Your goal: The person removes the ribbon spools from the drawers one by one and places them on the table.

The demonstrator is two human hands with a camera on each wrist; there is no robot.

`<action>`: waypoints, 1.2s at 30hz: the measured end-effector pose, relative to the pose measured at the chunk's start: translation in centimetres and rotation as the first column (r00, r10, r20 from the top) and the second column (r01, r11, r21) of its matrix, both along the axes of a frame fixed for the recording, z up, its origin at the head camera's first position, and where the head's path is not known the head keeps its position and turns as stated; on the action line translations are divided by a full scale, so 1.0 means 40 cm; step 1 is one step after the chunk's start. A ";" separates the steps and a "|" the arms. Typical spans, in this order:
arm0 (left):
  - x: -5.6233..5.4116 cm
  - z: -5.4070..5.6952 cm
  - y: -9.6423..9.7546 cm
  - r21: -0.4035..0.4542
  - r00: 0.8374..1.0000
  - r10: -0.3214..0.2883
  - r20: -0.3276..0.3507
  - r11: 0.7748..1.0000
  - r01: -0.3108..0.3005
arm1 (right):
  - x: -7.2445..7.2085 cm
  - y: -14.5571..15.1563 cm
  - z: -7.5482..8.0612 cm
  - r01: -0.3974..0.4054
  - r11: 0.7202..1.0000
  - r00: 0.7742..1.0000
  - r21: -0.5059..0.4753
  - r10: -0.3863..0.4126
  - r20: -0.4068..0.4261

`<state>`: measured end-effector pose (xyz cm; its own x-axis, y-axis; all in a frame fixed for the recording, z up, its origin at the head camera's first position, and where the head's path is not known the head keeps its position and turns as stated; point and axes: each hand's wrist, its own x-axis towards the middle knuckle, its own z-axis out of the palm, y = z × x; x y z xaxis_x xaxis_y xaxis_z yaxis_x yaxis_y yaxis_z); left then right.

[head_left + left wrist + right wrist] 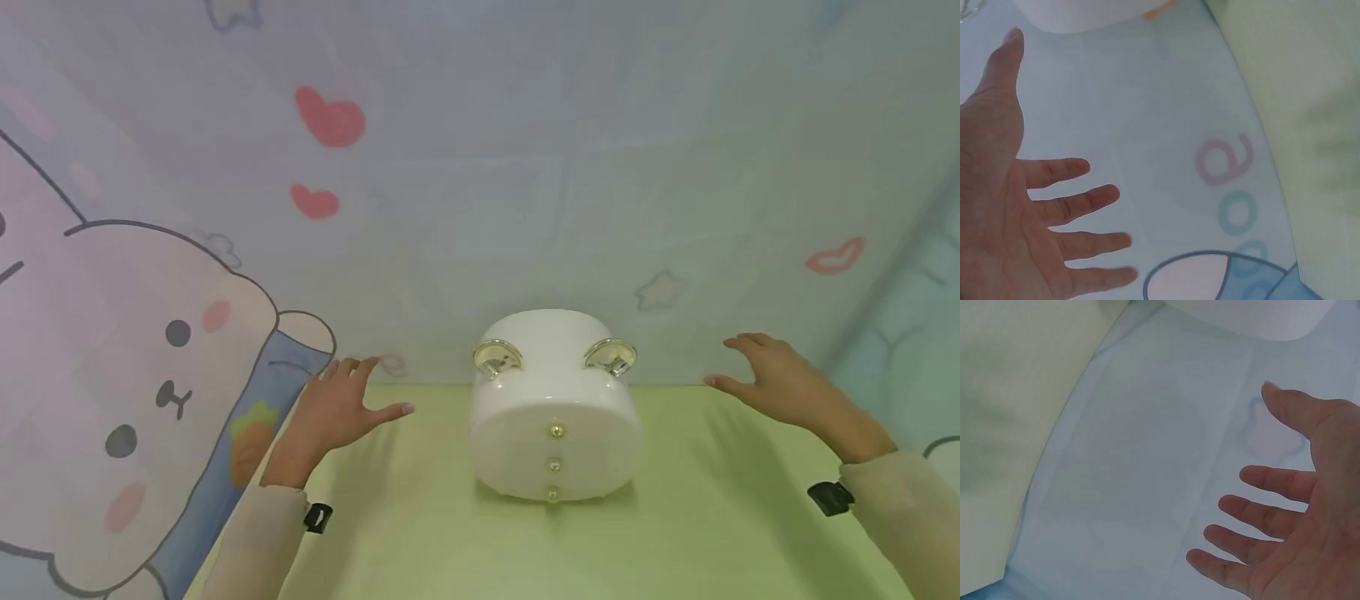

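A person's left hand (336, 407) and right hand (783, 383) are raised, both released, fingers spread and thumbs pointing inward. Between them, well apart from each, a rounded white box (553, 398) with three gold knobs (555, 464) sits on a pale green table (555, 550). Beyond the hands is a cloth backdrop (480, 167) printed with red hearts (333, 123).

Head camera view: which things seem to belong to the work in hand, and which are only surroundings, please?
Probably part of the work:
white rounded object, between the hands
left hand, not touching it
right hand, also apart from it

Only surroundings:
yellow-green table
printed backdrop
left wrist's black device
right wrist's black device
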<state>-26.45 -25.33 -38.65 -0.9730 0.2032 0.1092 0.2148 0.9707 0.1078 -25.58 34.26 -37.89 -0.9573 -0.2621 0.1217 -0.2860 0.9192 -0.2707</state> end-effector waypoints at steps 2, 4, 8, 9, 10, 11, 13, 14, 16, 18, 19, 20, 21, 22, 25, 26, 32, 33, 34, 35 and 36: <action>0.013 0.008 0.008 0.094 1.000 -0.025 -0.007 0.995 0.025 | 0.006 -0.010 0.005 -0.003 1.000 1.000 -0.014 0.003 -0.027; 0.025 0.015 0.017 0.189 0.999 -0.052 -0.010 0.981 0.053 | 0.013 -0.024 0.010 -0.002 1.000 0.999 -0.031 0.001 -0.035; 0.051 0.018 0.036 0.279 0.988 -0.129 -0.088 0.949 0.149 | 0.036 -0.057 0.011 -0.017 0.999 0.997 -0.045 0.014 -0.073; 0.057 0.017 0.042 0.287 0.983 -0.149 -0.110 0.942 0.175 | 0.043 -0.066 0.011 -0.020 0.999 0.996 -0.047 0.016 -0.092; 0.063 0.015 0.048 0.289 0.978 -0.165 -0.130 0.937 0.196 | 0.050 -0.073 0.011 -0.026 0.998 0.994 -0.049 0.021 -0.111; 0.069 0.015 0.055 0.287 0.973 -0.182 -0.141 0.933 0.216 | 0.057 -0.080 0.012 -0.031 0.998 0.991 -0.050 0.024 -0.129; 0.083 0.019 0.067 0.293 0.967 -0.210 -0.142 0.924 0.244 | 0.071 -0.090 0.013 -0.039 0.998 0.987 -0.057 0.030 -0.155; 0.090 0.023 0.073 0.294 0.965 -0.225 -0.139 0.921 0.257 | 0.077 -0.094 0.014 -0.043 0.997 0.987 -0.068 0.031 -0.160; 0.108 0.030 0.084 0.290 0.963 -0.241 -0.123 0.919 0.267 | 0.090 -0.102 0.014 -0.045 0.996 0.985 -0.082 0.031 -0.167; 0.128 0.037 0.093 0.289 0.960 -0.256 -0.114 0.916 0.279 | 0.103 -0.112 0.011 -0.056 0.993 0.984 -0.100 0.038 -0.176; 0.139 0.039 0.098 0.283 0.957 -0.264 -0.118 0.915 0.287 | 0.110 -0.117 0.009 -0.063 0.992 0.982 -0.110 0.043 -0.181; 0.151 0.040 0.103 0.274 0.954 -0.273 -0.127 0.914 0.298 | 0.118 -0.124 0.009 -0.075 0.990 0.979 -0.118 0.051 -0.197; 0.163 0.040 0.108 0.266 0.949 -0.281 -0.140 0.913 0.310 | 0.125 -0.132 0.007 -0.087 0.989 0.975 -0.124 0.058 -0.216; 0.174 0.040 0.116 0.258 0.942 -0.296 -0.157 0.908 0.329 | 0.133 -0.138 0.007 -0.098 0.986 0.969 -0.133 0.065 -0.237; 0.205 0.036 0.142 0.233 0.911 -0.348 -0.221 0.888 0.396 | 0.154 -0.156 0.007 -0.138 0.975 0.951 -0.175 0.081 -0.298; 0.214 0.033 0.151 0.227 0.899 -0.364 -0.243 0.880 0.418 | 0.161 -0.163 0.008 -0.152 0.971 0.944 -0.186 0.087 -0.319; 0.251 0.019 0.210 0.232 0.863 -0.390 -0.321 0.851 0.471 | 0.183 -0.200 0.005 -0.252 0.941 0.904 -0.227 0.145 -0.403; 0.254 0.017 0.219 0.233 0.860 -0.389 -0.330 0.849 0.474 | 0.184 -0.206 0.003 -0.270 0.935 0.898 -0.232 0.157 -0.412; 0.256 0.016 0.230 0.233 0.857 -0.391 -0.337 0.847 0.478 | 0.185 -0.212 0.002 -0.284 0.929 0.893 -0.237 0.166 -0.419; 0.258 0.015 0.240 0.234 0.852 -0.395 -0.345 0.843 0.485 | 0.186 -0.218 0.000 -0.297 0.923 0.889 -0.244 0.174 -0.423; 0.259 0.014 0.250 0.233 0.846 -0.400 -0.351 0.838 0.493 | 0.185 -0.224 -0.002 -0.308 0.919 0.887 -0.248 0.182 -0.425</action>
